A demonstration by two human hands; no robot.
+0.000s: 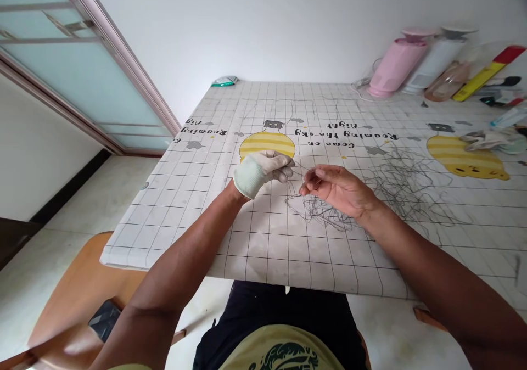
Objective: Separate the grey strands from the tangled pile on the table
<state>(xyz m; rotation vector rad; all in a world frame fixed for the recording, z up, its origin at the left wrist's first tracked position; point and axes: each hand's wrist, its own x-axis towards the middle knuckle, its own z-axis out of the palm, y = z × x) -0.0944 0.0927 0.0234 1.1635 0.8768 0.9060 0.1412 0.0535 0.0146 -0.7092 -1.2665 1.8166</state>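
Observation:
My left hand (265, 171) wears a pale knitted glove with a greyish palm. Its thumb and fingertips pinch a thin dark strand, which looks like wire or thread. Bare and palm inward, my right hand (335, 186) is a short way to the right, its fingers curled and fingertips drawn together by the strand's fine loops; what they grip is too thin to make out. Under and beside that hand lies a loose tangle of strands (329, 214). A larger tangle (405, 186) spreads over the cloth to the right of my wrist.
A white checked tablecloth (164, 222) with yellow cartoon prints covers the table. At the back right stand a pink cylindrical device (395, 68), a white one (436, 62), a bottle (448, 82) and a yellow-red box (486, 76). Another glove (489, 138) lies right. A wooden chair (69, 287) stands left.

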